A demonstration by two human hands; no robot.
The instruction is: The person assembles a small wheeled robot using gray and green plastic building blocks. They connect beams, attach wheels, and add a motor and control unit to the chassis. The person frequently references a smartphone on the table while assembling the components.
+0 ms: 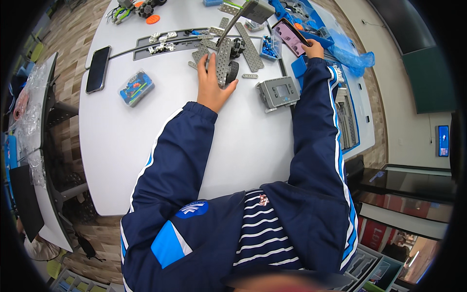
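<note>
My left hand (pixel 212 86) is at the near end of a wheeled build of grey perforated metal plates (pixel 224 59). Its fingers are stretched along the left side and the thumb is spread out beside a black wheel (pixel 232 72). Whether the fingertips bear on the metal, I cannot tell. Farther right, my right hand (pixel 314 50) grips the lower right edge of a phone (pixel 289 37) with a lit pinkish screen, held tilted. Between my forearms stands a grey control box (pixel 279 93) with a small screen.
A dark phone (pixel 98 69) and a clear box of coloured parts (pixel 136 88) lie left. Small blue pieces fill a bin (pixel 269 47) beside a long perforated plate (pixel 249 48). A blue tray (pixel 311 19) and crumpled blue plastic (pixel 354 56) are far right.
</note>
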